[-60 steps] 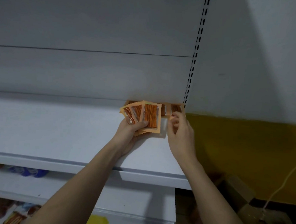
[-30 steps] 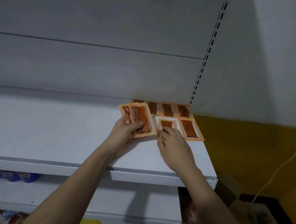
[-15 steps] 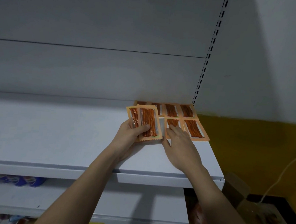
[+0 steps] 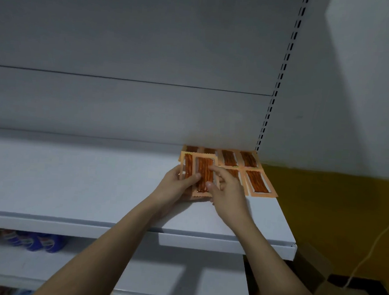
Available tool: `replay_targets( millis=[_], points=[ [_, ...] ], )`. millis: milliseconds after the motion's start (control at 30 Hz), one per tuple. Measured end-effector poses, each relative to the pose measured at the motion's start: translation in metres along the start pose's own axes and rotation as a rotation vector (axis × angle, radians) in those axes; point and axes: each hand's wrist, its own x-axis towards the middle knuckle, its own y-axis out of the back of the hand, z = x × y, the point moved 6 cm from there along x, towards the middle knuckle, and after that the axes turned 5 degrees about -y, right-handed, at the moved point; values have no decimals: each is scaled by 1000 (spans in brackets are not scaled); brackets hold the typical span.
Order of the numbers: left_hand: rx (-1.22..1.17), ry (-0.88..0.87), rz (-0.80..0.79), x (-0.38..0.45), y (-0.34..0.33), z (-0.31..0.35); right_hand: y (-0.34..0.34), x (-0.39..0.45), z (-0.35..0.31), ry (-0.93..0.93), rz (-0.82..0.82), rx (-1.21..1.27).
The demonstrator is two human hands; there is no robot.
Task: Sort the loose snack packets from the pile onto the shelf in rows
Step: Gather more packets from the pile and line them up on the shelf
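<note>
Up at the white shelf (image 4: pixel 94 186), right-hand end, close to the slotted upright (image 4: pixel 277 84).

Left hand (image 4: pixel 174 187) gripping a small fan of orange snack packets (image 4: pixel 188 167), thumb pressed across the front, fingers tucked behind. Looks like two in the fan, maybe more hidden underneath, can't tell for sure. Front packet (image 4: pixel 204 174) overlapping the one behind it, held just above the shelf surface, tilted a bit toward the camera.

Right hand (image 4: pixel 228 191) pinching that front packet: index finger up near its top right corner, thumb lower down on its right edge, other fingers curled under.

Already laid flat on the shelf: back row of packets (image 4: pixel 229 158) snug against the rear panel, four visible, the leftmost two half hidden by the fan. In front of that, another packet (image 4: pixel 259 183) lying right by the shelf's end, plus one more (image 4: pixel 234 173) mostly covered by the right hand. All edge to edge, roughly lined up.

Down below on a lower shelf, some blue wrappers (image 4: pixel 42 242), blurry. Off to the right, yellow wall band (image 4: pixel 334 214), a white cable (image 4: pixel 380 236) hanging, and a cardboard box (image 4: pixel 331 290) on the floor.
</note>
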Motion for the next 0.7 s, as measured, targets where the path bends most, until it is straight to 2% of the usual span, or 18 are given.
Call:
replay_targets(
  millis=[133, 200, 267, 333, 367, 433, 533, 700],
  points=[
    [173, -8, 195, 1, 54, -1, 4, 12, 6, -58, 28, -101],
    [144, 8, 280, -2, 72, -4, -1, 15, 7, -78, -5, -179],
    [124, -9, 299, -3, 74, -4, -8, 16, 2, -29, -3, -513],
    [154, -28, 276, -3, 70, -3, -11, 13, -9, 108, 84, -806],
    [152, -33, 265, -3, 68, -2, -15, 11, -13, 170, 88, -844],
    [118, -34, 259, -3, 70, -3, -26, 8, -14, 273, -8, -845],
    [103, -37, 265, -4, 72, -5, -41, 2, -2, 310, -143, -845],
    [154, -52, 261, -8, 70, -4, -42, 8, 5, 275, -99, -868]
  ],
)
